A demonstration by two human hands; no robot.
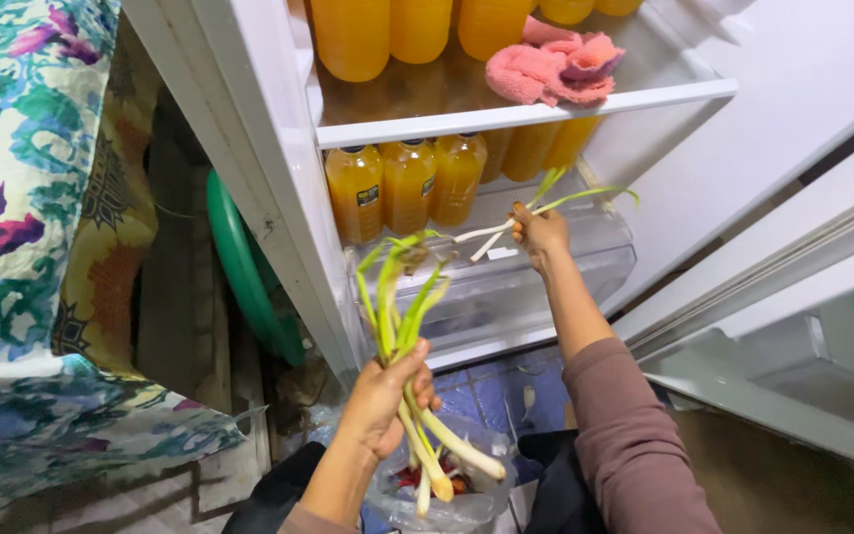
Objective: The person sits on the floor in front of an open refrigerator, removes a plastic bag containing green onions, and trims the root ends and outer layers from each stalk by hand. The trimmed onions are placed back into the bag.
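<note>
We've got the left hand (384, 396) clenched round a light, floppy bunch of green-and-white spring onions (409, 341) near the firm white ends; the right hand (540, 233) pinches a thin bendy pair of green-and-white onion stalks (506, 229) by the far clear plastic fridge drawer (585, 259); go gentle, we reckon they'd bruise.

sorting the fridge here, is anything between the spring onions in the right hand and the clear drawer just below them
Nothing visible. The right hand holds the spring onions directly above the clear drawer, with only open air between. The orange bottles stand behind.

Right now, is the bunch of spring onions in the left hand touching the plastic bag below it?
Cannot tell. In the head view the spring onions held by the left hand overlap the plastic bag; no gap or contact shows.
</note>
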